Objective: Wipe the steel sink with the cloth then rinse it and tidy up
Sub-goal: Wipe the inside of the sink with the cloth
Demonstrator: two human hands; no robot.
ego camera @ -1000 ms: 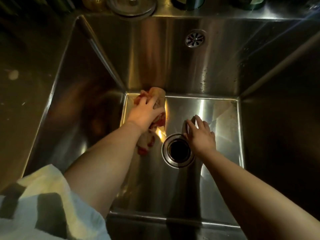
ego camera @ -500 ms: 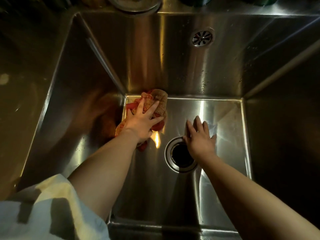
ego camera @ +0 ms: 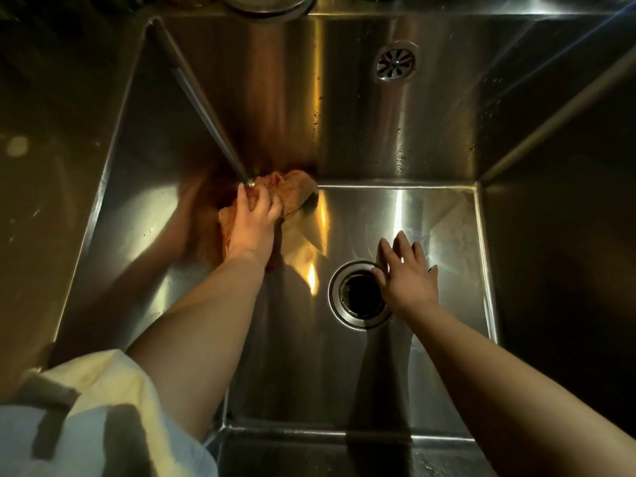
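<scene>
Crumpled cloth (ego camera: 296, 192), glossy steel sink (ego camera: 430, 215)

Left hand (ego camera: 253, 228) presses cloth (ego camera: 292, 192) into sink (ego camera: 395, 139) corner.

Dark brushed-steel countertop (ego camera: 51, 166): left of left hand (ego camera: 253, 228) | round grey metal lid (ego camera: 265, 5): beyond it | lighting: dim, warm

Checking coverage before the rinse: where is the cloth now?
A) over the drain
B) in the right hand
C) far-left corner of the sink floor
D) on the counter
C: the left hand holds the cloth in the far-left corner of the sink, apart from the drain.
</scene>
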